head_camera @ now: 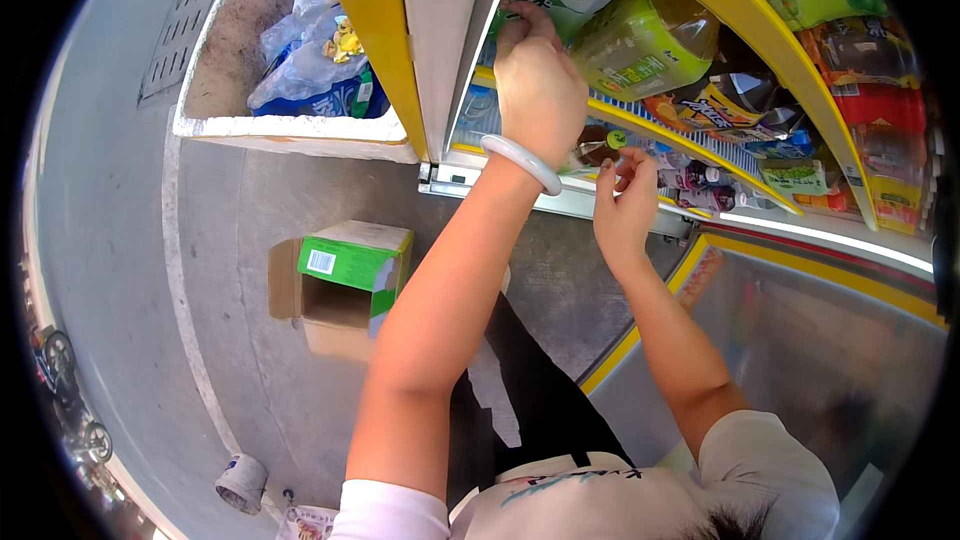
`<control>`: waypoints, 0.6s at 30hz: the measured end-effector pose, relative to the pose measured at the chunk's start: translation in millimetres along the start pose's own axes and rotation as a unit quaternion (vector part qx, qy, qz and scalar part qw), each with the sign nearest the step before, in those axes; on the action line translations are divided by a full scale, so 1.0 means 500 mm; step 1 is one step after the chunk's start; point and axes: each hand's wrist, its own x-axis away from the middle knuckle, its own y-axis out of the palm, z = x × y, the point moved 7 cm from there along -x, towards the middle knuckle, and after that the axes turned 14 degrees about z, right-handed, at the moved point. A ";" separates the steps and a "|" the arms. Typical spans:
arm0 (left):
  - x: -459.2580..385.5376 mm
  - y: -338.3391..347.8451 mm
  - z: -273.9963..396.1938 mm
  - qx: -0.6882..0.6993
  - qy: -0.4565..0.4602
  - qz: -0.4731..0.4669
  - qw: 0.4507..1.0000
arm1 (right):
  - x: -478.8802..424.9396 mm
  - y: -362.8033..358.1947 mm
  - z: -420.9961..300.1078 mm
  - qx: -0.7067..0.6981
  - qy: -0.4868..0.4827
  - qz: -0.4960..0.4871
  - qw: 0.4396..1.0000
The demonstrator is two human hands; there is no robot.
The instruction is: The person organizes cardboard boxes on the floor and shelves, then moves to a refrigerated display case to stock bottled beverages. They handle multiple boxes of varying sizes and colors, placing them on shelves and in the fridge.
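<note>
Inside an upright glass-door drinks refrigerator, my left hand, with a pale bangle at its wrist, reaches to the left end of a shelf beside large green-labelled bottles; its fingertips are partly hidden, so any hold there cannot be told. Lower and to the right, my right hand has its thumb and fingers apart, close to a dark drink bottle with a green cap. A large green-labelled tea bottle lies between the yellow-edged shelf fronts. Small purple-labelled bottles are on the shelf below.
The refrigerator's open glass door spans the lower right. A white foam box with plastic bags stands at the upper left. On the ground are an open green and brown cardboard box and a white bucket.
</note>
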 end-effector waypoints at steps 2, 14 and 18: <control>0.021 -0.003 0.003 0.023 0.012 0.010 1.000 | 0.030 0.012 0.151 0.059 0.097 0.000 0.994; 0.566 -0.090 -0.178 0.027 -0.457 -0.207 0.864 | 0.054 0.075 0.168 0.108 0.053 -0.096 0.988; 0.566 -0.088 -0.133 0.106 -0.513 -0.200 0.828 | 0.028 -0.093 0.013 0.031 0.098 0.007 0.995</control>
